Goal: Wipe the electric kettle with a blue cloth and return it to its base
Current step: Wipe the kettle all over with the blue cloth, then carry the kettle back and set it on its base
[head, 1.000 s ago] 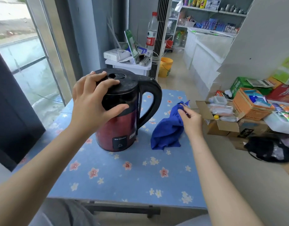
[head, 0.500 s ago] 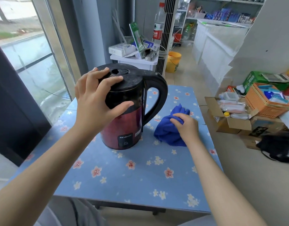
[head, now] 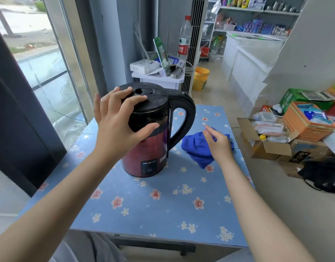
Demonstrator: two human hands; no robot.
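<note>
A red electric kettle (head: 146, 157) with a black lid and black handle stands upright on the blue flowered table (head: 163, 214). My left hand (head: 115, 123) grips the kettle's black top, fingers over the lid and thumb on the side. To the right of the handle a crumpled blue cloth (head: 196, 148) lies on the table. My right hand (head: 218, 143) hovers over the cloth's right half with its fingers lifted and slightly apart, holding nothing. No separate base shows under the kettle.
A window and a dark frame run along the left. Behind the table stands a small white table (head: 159, 77) with a router and a bottle. Cardboard boxes (head: 268, 146), an orange basket (head: 306, 121) and a black bag (head: 325, 174) crowd the floor on the right.
My right hand lowered the blue cloth onto the table, pressed it, then lifted its fingers off it. My left hand has kept hold of the kettle's top.
</note>
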